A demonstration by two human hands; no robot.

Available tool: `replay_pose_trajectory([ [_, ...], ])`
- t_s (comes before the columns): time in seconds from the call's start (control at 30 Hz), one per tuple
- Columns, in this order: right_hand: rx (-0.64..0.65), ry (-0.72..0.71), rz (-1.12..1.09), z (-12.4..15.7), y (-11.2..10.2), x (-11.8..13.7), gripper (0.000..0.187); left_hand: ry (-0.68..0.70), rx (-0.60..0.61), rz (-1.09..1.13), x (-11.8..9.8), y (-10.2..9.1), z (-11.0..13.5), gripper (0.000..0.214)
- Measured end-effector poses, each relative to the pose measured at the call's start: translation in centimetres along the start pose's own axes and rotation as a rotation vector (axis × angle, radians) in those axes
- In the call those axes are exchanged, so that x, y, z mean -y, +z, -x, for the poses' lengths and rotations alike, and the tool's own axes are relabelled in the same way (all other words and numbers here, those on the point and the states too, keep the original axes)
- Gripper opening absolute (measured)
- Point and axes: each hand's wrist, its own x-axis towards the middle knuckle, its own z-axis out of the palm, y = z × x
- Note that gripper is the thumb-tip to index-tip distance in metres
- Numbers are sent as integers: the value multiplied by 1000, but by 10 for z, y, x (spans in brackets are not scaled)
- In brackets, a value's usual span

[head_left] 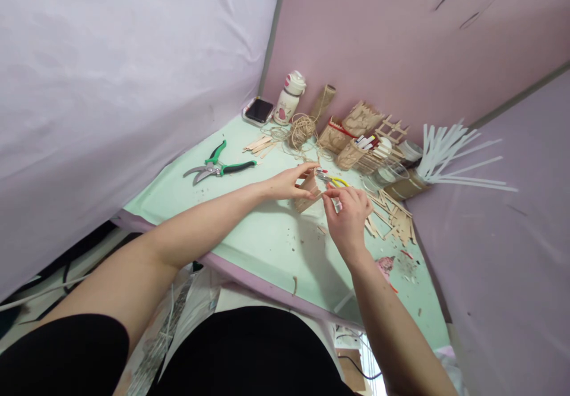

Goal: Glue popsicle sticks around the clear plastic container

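Observation:
Near the middle of the table stands a small box of wooden craft sticks [305, 198]. My left hand [294, 182] grips this box from the left, thumb on the near side and fingers over the far side. At its right edge my right hand [350, 212] has thumb and forefinger pinched together, close to the box's corner. Whatever lies between those fingertips is too small to make out. Behind the right hand, partly covered by it, are pliers with yellow handles [339, 181].
Green-handled pruning shears [220, 167] lie left. A phone [259, 111], a white bottle [287, 102] and a ball of twine [303, 130] stand at the back. Stick-built holders [350, 154], a bundle of white glue sticks [454, 152] and loose craft sticks [394, 218] are on the right.

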Motion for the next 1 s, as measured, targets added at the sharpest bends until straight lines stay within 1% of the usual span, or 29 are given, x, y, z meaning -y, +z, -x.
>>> replay_pose_trajectory([
  [0.2, -6, 7, 5, -1, 1, 1, 17, 5, 6, -10, 0, 0, 0, 82],
  [0.37, 17, 24, 15, -2, 0, 3, 17, 9, 6, -13, 1, 0, 0, 82],
  [0.6, -7, -8, -3, -2, 0, 3, 16, 5, 5, -19, 0, 0, 0, 82],
  [0.73, 10, 2, -3, -1, 0, 2, 19, 8, -6, -31, 4, -1, -1, 84],
  [0.83, 19, -20, -33, 1, -3, -1, 22, 7, 1, -37, 9, -3, -2, 91],
  [0.93, 18, -47, -60, 6, -6, -4, 23, -48, 48, -30, 15, -4, -1, 105],
  [1.0, 31, -40, -91, 10, -10, -4, 24, -88, 77, -20, 18, -4, 0, 110],
])
